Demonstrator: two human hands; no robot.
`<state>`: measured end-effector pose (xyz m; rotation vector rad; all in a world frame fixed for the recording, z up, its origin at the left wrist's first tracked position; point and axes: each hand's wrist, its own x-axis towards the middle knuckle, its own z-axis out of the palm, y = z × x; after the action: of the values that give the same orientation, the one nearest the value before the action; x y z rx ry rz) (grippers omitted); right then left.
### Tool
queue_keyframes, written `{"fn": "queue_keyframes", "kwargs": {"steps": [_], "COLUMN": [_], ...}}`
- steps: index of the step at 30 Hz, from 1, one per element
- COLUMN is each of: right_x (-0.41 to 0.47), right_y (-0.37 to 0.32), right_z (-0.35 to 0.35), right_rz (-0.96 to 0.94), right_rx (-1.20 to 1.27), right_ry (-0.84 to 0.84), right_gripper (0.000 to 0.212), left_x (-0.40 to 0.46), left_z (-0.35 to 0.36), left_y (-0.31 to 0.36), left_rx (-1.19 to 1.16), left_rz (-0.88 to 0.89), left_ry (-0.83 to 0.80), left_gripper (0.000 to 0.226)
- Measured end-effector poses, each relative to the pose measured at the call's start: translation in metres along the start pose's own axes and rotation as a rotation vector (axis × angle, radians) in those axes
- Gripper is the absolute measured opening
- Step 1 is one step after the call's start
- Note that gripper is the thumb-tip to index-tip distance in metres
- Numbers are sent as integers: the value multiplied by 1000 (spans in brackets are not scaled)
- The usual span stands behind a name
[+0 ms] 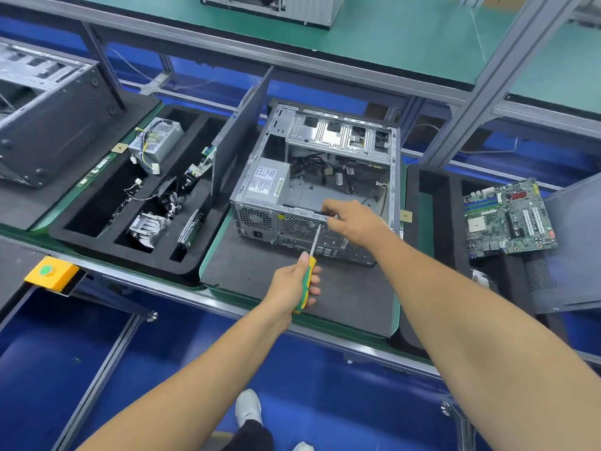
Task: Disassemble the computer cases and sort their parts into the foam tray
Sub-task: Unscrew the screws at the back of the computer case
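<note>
An open silver computer case (328,138) lies on a dark mat, its power supply (268,182) still inside at the near left. My left hand (292,283) grips a yellow-green screwdriver (307,278) whose shaft tip touches the case's rear panel near the fan grille (297,227). My right hand (353,219) pinches the top rear edge of the case just above that tip. A black foam tray (97,219) to the left holds a loose power supply (157,143), a heatsink (148,224) and small boards. A grey side panel (239,135) stands between tray and case.
A second dark case (48,131) sits at the far left. A green motherboard (509,218) lies in another foam tray at the right, beside a grey panel (572,255). A yellow button box (50,273) is mounted on the bench's front rail. A shelf runs overhead.
</note>
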<state>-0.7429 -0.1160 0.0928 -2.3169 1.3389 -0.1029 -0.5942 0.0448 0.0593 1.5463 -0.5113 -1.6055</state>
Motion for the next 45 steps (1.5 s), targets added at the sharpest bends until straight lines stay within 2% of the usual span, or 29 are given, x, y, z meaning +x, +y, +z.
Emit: {"fn": "queue_keyframes", "kwargs": {"steps": [3, 8, 12, 20, 23, 26, 29, 33, 40, 45], "right_x": [0, 0, 0, 1, 2, 2, 2, 2, 3, 3], "right_y": [0, 0, 1, 3, 3, 3, 3, 4, 5, 6], "right_z": [0, 0, 1, 3, 3, 3, 4, 4, 4, 5], "right_rz": [2, -3, -9, -18, -14, -13, -2, 0, -10, 2], "right_rx": [0, -11, -15, -21, -19, -28, -28, -25, -36, -43], "right_ry": [1, 11, 18, 34, 28, 20, 23, 27, 36, 29], "right_gripper": [15, 14, 13, 10, 12, 13, 12, 11, 14, 16], "left_x": [0, 2, 2, -2, -2, -1, -1, -3, -5, 0], "left_z": [1, -1, -4, -2, 1, 5, 5, 4, 3, 5], "left_y": [4, -3, -4, 0, 3, 1, -4, -5, 0, 3], "left_rx": [-7, 36, -52, -17, -41, 34, -2, -89, -76, -133], "left_rz": [-6, 92, 73, -25, -61, 3, 40, 47, -70, -60], "left_ry": [-19, 57, 30, -68, -75, -11, 55, -14, -60, -35], "left_gripper": [48, 45, 42, 54, 50, 44, 45, 40, 57, 41]}}
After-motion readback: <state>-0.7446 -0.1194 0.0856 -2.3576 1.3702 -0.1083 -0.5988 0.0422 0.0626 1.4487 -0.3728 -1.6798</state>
